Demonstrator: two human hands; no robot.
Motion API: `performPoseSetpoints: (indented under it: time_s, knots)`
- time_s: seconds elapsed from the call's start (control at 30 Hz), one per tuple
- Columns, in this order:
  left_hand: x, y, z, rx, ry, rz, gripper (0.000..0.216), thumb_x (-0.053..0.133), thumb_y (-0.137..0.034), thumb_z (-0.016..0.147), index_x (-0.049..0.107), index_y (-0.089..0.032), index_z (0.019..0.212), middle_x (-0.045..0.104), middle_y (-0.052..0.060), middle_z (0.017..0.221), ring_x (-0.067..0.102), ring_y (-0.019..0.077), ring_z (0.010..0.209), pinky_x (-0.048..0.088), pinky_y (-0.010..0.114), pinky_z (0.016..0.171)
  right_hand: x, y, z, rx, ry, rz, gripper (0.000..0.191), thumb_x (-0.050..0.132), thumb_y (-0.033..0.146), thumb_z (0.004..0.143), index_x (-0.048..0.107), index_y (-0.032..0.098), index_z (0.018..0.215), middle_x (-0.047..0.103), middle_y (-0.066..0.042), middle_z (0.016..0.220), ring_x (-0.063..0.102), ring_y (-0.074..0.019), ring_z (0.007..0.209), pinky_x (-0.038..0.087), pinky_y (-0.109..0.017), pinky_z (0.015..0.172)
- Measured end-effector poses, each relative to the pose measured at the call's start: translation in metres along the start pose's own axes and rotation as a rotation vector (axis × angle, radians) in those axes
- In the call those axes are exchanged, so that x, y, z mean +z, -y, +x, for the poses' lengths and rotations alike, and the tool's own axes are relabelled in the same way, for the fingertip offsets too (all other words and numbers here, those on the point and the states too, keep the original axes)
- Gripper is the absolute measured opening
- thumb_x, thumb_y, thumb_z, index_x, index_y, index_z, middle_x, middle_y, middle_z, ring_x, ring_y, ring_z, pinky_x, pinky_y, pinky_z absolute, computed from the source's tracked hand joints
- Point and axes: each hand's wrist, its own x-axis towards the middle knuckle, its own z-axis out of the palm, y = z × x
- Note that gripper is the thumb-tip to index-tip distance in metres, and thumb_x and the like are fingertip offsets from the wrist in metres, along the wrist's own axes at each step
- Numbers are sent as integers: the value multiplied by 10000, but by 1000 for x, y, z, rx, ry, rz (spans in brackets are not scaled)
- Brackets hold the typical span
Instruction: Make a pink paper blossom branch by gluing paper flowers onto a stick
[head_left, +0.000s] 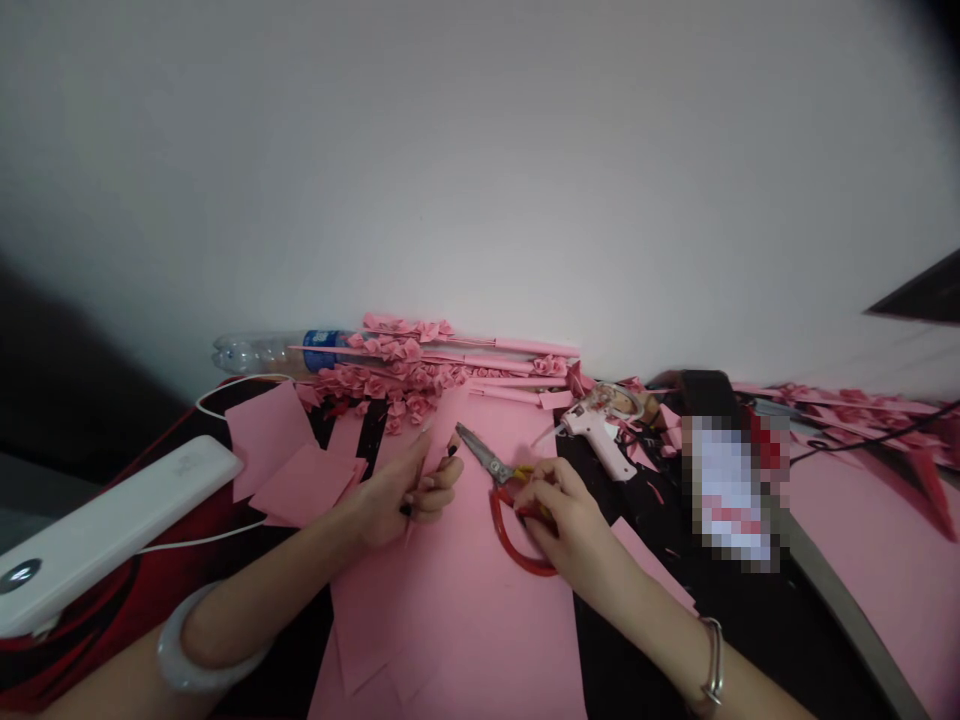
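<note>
My left hand (412, 490) is closed around a piece of pink paper (446, 415) that stands up from the fingers. Something small and dark also shows between those fingers, too little of it visible to name. My right hand (566, 510) grips red-handled scissors (497, 468) by the handle, and yellow shows near the pivot. The blades point up and left, with the tips close to the left fingers and the paper; whether they touch it I cannot tell. Under both hands lies a large pink sheet (480, 640) with smaller pieces on it.
Pink paper flowers (397, 385) and rolled stems lie along the wall beside a plastic bottle (262, 352). Right of centre rests a white glue gun (600, 440). Pink squares (274, 430) and a long white device (127, 520) are at left. A blurred-out object (731, 495) stands right.
</note>
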Motion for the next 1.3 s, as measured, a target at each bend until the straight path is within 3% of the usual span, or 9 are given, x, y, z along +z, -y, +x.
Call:
performPoseSetpoints:
  time_s: [0.13, 0.3, 0.5, 0.57, 0.67, 0.83, 1.03, 1.17, 1.3]
  knots:
    - [3, 1, 1, 37, -30, 60, 466, 571, -584, 893, 399, -194, 706, 272, -91, 583, 87, 40, 422, 130, 152, 371, 4, -3, -5, 104, -40, -180, 483, 494, -22, 625, 557, 174, 1062, 571, -119, 1078, 615, -257, 968, 523, -401, 847]
    - [12, -3, -1, 75, -125, 144, 378, 617, -458, 901, 415, -194, 721, 307, -69, 608, 157, 51, 465, 156, 168, 403, -11, 1, -2, 294, 90, -307, 444, 517, 37, 719, 549, 112, 1155, 701, -145, 963, 698, -276, 832, 528, -349, 700]
    - [8, -1, -4, 143, -135, 241, 307, 632, -364, 883, 403, -213, 744, 309, -74, 555, 199, 66, 469, 165, 203, 434, -37, 0, 9, 426, 108, -402, 88, 628, 202, 748, 577, 176, 815, 668, -57, 684, 611, -196, 581, 384, -264, 533]
    - [7, -1, -4, 150, -132, 268, 299, 635, -366, 875, 405, -216, 760, 347, -77, 553, 201, 58, 451, 152, 207, 431, -43, 0, 11, 451, 113, -396, 172, 611, 291, 781, 499, 212, 677, 583, -14, 579, 527, -164, 517, 310, -253, 487]
    - [9, -4, -5, 149, -174, 355, 314, 642, -439, 861, 437, -211, 790, 403, -66, 601, 183, 48, 449, 112, 216, 431, -48, 3, 12, 408, 153, -314, 271, 532, 332, 837, 397, 234, 624, 497, 19, 538, 450, -139, 501, 266, -249, 484]
    - [14, -11, -7, 219, -276, 465, 439, 630, -567, 843, 398, -211, 730, 295, -75, 589, 150, 62, 480, 78, 234, 449, -45, 12, 9, 329, 216, -190, 228, 541, 379, 859, 369, 239, 811, 556, 4, 704, 465, -150, 570, 306, -249, 535]
    - [15, -13, -9, 314, -371, 599, 532, 626, -656, 791, 339, -225, 668, 299, -61, 610, 236, 88, 507, 182, 223, 437, -37, 14, 5, 275, 282, -220, 111, 522, 231, 818, 411, 230, 820, 577, -18, 774, 505, -170, 629, 307, -267, 586]
    - [15, -9, -11, 352, -369, 726, 514, 579, -652, 820, 339, -228, 654, 321, -45, 641, 302, 116, 554, 290, 237, 476, -32, 13, 3, 243, 290, -203, 152, 541, 182, 760, 397, 230, 749, 538, 3, 708, 468, -154, 600, 291, -258, 567]
    - [14, -9, -12, 375, -410, 757, 490, 551, -655, 838, 372, -228, 675, 355, -34, 653, 322, 125, 574, 288, 240, 480, -31, 12, 3, 217, 277, -179, 168, 539, 156, 738, 388, 230, 730, 522, 14, 688, 446, -143, 584, 284, -248, 554]
